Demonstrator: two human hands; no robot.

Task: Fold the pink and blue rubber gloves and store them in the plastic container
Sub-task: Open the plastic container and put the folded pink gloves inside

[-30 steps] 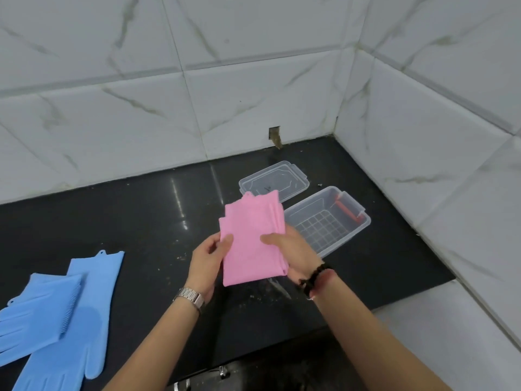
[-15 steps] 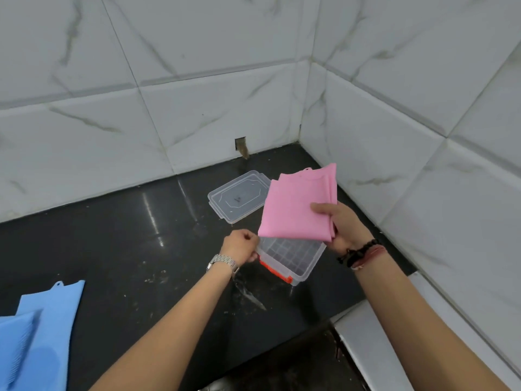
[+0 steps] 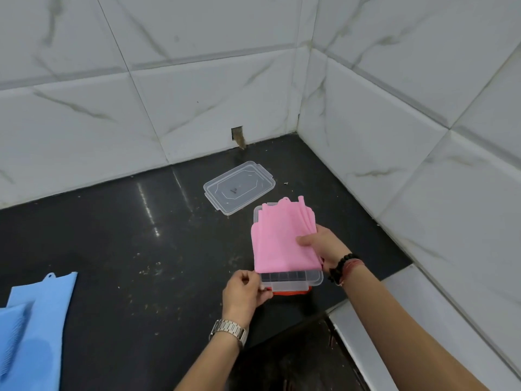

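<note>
Head view: person loading a container (image 3: 291,280) on the counter (image 3: 141,249).
Right hand (image 3: 324,246): fingers grasp folded pink gloves (image 3: 279,241), flat above the opening, to fit.
Left hand (image 3: 244,292): fingers grip the near corner, likely steadying.
Lid (image 3: 239,190): off, aside.
Blue gloves (image 3: 28,328): far left, waiting.

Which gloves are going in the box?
The pink gloves, folded in the right hand over the container. The blue gloves lie flat, far left.

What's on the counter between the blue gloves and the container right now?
Nothing solid: in the head view, only bare, speckled black counter lies between the blue gloves and the plastic container, apart from the left hand gripping the container's near corner.
</note>
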